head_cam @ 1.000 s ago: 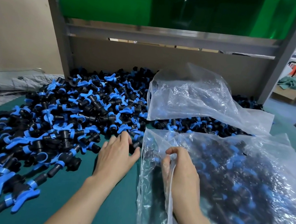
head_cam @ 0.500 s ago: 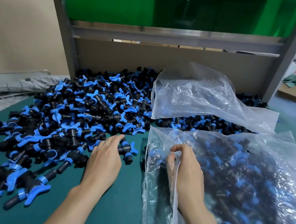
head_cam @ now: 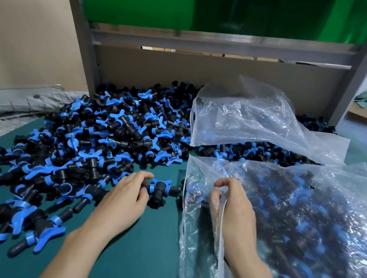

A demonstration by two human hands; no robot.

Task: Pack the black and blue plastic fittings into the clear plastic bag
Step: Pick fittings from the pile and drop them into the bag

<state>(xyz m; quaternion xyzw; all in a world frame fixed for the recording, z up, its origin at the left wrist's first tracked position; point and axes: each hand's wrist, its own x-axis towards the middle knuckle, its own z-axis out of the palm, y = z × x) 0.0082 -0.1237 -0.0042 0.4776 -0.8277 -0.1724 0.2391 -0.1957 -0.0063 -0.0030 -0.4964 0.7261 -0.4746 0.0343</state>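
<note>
A big heap of black and blue plastic fittings (head_cam: pixel 96 139) covers the left and middle of the green table. My left hand (head_cam: pixel 126 198) grips one fitting (head_cam: pixel 159 189) by its left end, just beside the mouth of the clear plastic bag (head_cam: pixel 296 224). That bag lies at the right and holds several fittings. My right hand (head_cam: pixel 231 209) pinches the bag's open edge near its left rim and keeps it lifted.
A second clear bag (head_cam: pixel 253 118) lies crumpled on the heap behind. A grey metal frame (head_cam: pixel 216 44) with a green panel backs the table (head_cam: pixel 139 259). Grey cloth (head_cam: pixel 14 107) lies at the far left. Cardboard boxes stand on the floor at far right.
My left hand drew back from the heap toward me and closed its fingers on one fitting, pulling it clear of the pile. My right hand stayed on the bag's edge.
</note>
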